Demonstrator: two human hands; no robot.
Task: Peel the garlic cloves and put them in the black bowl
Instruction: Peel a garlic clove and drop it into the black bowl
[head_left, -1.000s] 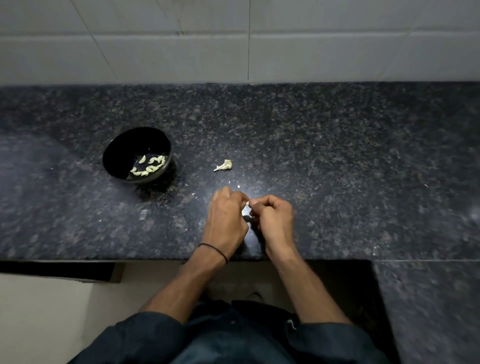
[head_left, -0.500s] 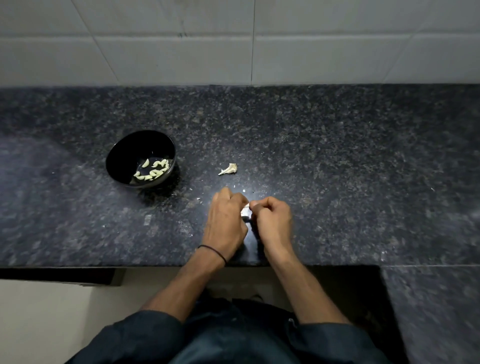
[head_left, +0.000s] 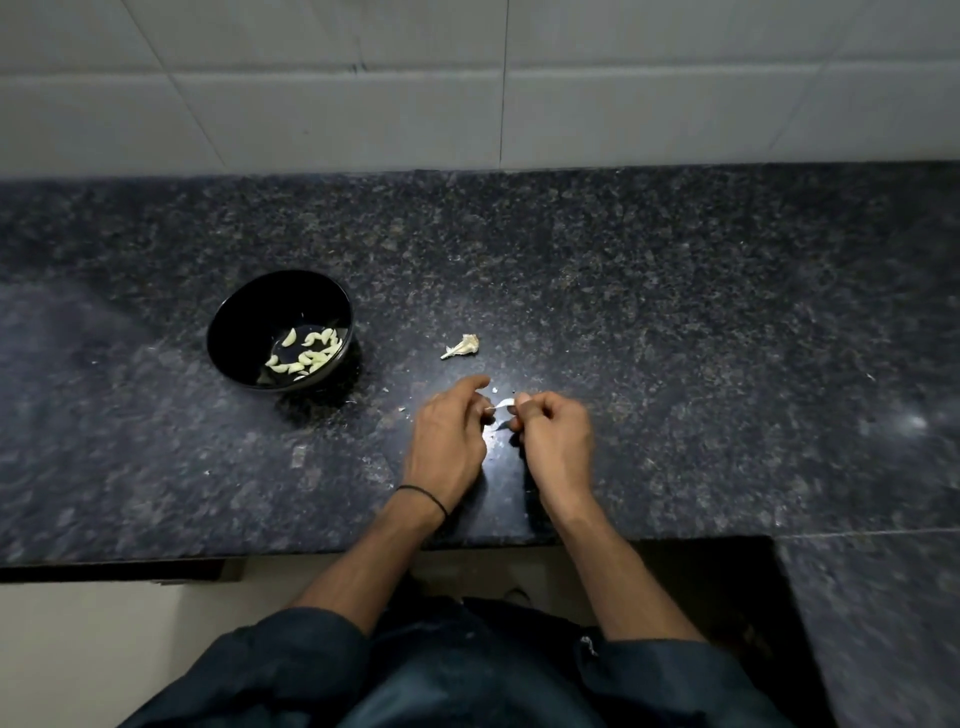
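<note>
Left hand (head_left: 447, 436) and right hand (head_left: 556, 436) pinch garlic clove (head_left: 504, 404) between them.

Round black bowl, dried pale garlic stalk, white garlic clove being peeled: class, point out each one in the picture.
Round black bowl (head_left: 249, 317): head view, bare left inner wall.
Dried pale garlic stalk (head_left: 462, 347): head view, its middle.
White garlic clove (head_left: 503, 403): head view, its exposed middle.

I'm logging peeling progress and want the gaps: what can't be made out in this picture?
Garlic clove, head view: mostly covered by the left hand and right hand pinching it; how much skin is on it is unclear.
Peeled cloves in the black bowl: too small and overlapping to count.
Pale scrap on the counter: too small to identify.
</note>
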